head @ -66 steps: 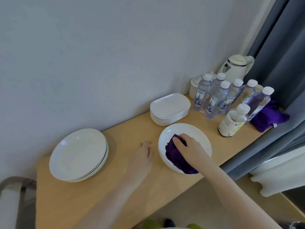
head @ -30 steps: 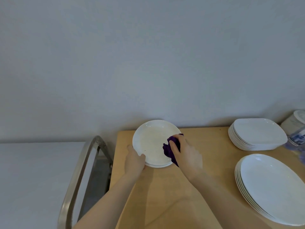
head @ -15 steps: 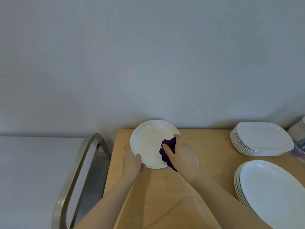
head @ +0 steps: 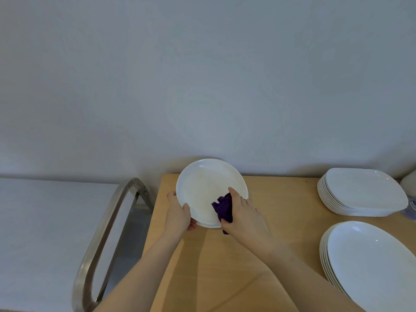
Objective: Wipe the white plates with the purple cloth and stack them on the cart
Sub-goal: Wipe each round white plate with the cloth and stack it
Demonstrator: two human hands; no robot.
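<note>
A round white plate is tilted up over the far left of the wooden table, with more plate rims showing under its near edge. My left hand grips its left rim, thumb on top. My right hand presses a bunched purple cloth against the plate's lower right inside. The cart's metal handle curves up just left of the table.
A stack of squarish white plates sits at the back right. A stack of large oval white plates lies at the near right. The grey wall runs right behind the table. A white surface lies left of the cart handle.
The view swung left from the bottles and kettle to the table's left end. Over the last second the plate tilted up and my right hand with the cloth slid toward its lower right rim.
</note>
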